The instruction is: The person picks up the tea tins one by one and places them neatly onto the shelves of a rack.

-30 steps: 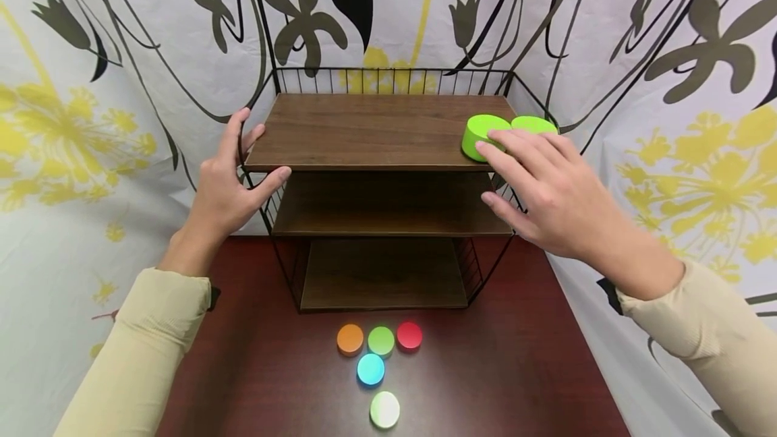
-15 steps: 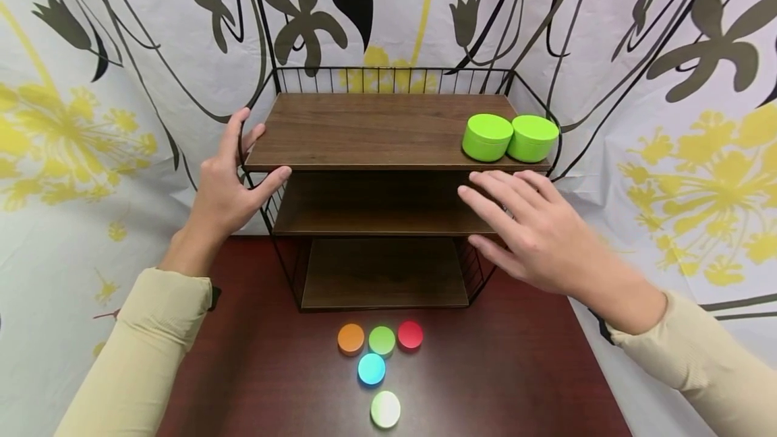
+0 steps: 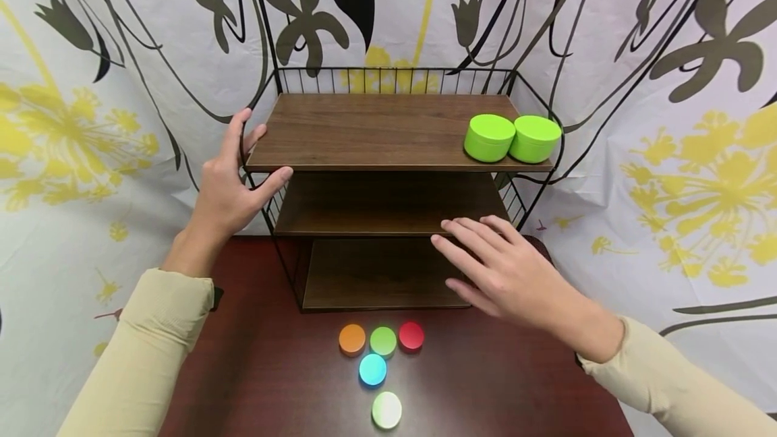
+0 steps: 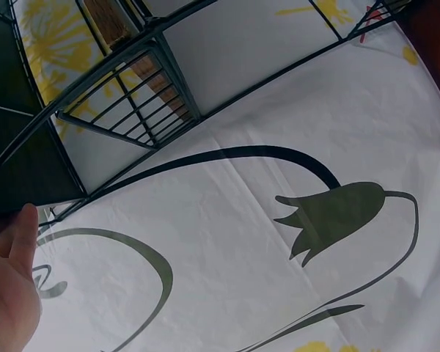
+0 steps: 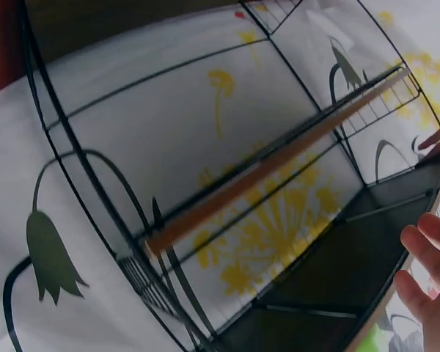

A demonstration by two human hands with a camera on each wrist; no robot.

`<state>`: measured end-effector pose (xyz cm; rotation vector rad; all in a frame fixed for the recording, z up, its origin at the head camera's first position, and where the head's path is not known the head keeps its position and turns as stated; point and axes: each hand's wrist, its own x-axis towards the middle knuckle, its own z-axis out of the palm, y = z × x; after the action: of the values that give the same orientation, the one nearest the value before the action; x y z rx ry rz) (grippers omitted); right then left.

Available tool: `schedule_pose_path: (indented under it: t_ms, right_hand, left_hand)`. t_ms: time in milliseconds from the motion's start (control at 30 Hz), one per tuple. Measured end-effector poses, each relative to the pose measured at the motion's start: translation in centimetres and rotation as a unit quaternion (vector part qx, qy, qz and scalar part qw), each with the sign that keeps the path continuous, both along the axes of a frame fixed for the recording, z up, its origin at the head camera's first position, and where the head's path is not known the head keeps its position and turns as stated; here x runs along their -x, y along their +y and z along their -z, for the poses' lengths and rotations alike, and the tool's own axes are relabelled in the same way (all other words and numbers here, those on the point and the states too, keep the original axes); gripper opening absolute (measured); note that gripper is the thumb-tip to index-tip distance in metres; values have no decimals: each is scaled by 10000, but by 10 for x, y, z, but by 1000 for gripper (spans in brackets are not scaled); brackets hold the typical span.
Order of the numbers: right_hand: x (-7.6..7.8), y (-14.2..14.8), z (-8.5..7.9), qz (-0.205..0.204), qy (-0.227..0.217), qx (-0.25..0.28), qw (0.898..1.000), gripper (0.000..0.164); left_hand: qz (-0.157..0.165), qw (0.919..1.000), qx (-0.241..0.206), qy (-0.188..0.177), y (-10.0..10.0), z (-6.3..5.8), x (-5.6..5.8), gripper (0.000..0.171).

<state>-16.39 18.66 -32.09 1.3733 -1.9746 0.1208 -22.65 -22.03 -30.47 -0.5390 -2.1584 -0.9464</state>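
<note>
My left hand (image 3: 220, 187) holds the left end of a three-tier wire rack with brown wooden boards (image 3: 376, 130). Its thumb lies along the top board's front edge, its fingers outside the black wire side; in the left wrist view the fingers (image 4: 18, 249) meet the board's edge. My right hand (image 3: 510, 275) hovers in front of the rack's lower right, fingers spread and holding nothing. On the top board's right end stand two bright green lidded round tins, the left one (image 3: 489, 138) and the right one (image 3: 535, 139), side by side.
Before the rack, on the dark red table (image 3: 485, 383), lie small round discs: orange (image 3: 352, 339), green (image 3: 383, 341), red (image 3: 411, 336), blue (image 3: 373, 370) and, nearest, pale green (image 3: 386, 410). A patterned white cloth (image 3: 643, 154) hangs behind and beside the rack.
My right hand has left the left green tin and moved down and toward me, past the middle shelf. The tins stay on the top board; my left hand keeps its place.
</note>
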Motion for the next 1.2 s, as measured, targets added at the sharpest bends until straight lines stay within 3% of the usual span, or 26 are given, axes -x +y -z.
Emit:
schedule_pose_path:
  t_ms: [433, 700, 1200]
  right_hand:
    - [-7, -4, 46, -61, -215, -30, 9997, 46]
    - [-15, -3, 76, -7, -385, -312, 9988, 48]
    - [-36, -17, 138, 18, -1120, -568, 9921, 48]
  left_hand:
    - [19, 10000, -26, 1, 1, -1, 0, 87]
    - [-14, 10000, -22, 29, 2, 0, -1, 86]
    - [11, 10000, -78, 38, 2, 1, 0, 87]
